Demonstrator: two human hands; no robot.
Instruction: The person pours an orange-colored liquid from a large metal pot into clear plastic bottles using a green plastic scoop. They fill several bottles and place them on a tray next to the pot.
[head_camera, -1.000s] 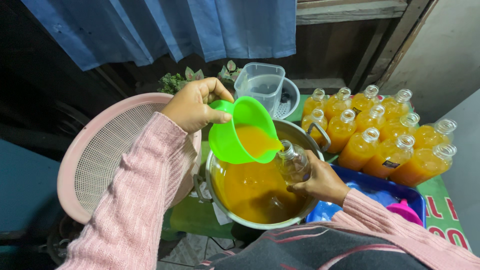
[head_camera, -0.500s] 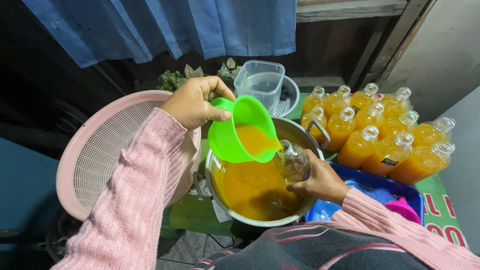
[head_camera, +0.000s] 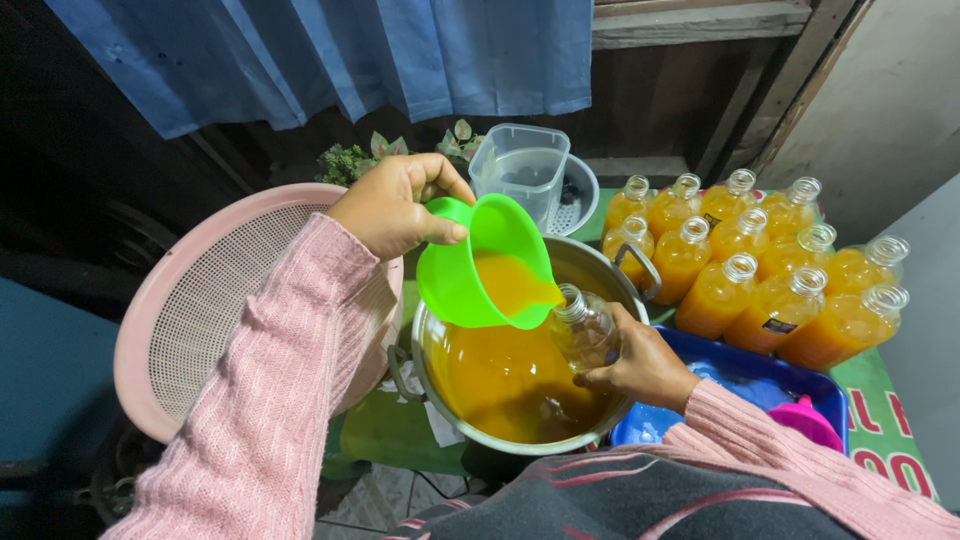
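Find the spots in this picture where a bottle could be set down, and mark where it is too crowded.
Free: the blue tray, between the right hand and the pink funnel; the inside of the pink sieve basket. Crowded: the filled juice bottles stand packed behind the steel pot; the clear measuring jug fills the corner behind it.

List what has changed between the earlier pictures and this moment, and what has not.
Very little changed. The left hand still tilts the green cup of orange liquid over the mouth of the clear bottle, which the right hand still holds above the metal pot. No visible shift in tilt or grip. The filled bottles, pink sieve and clear jug stayed put.
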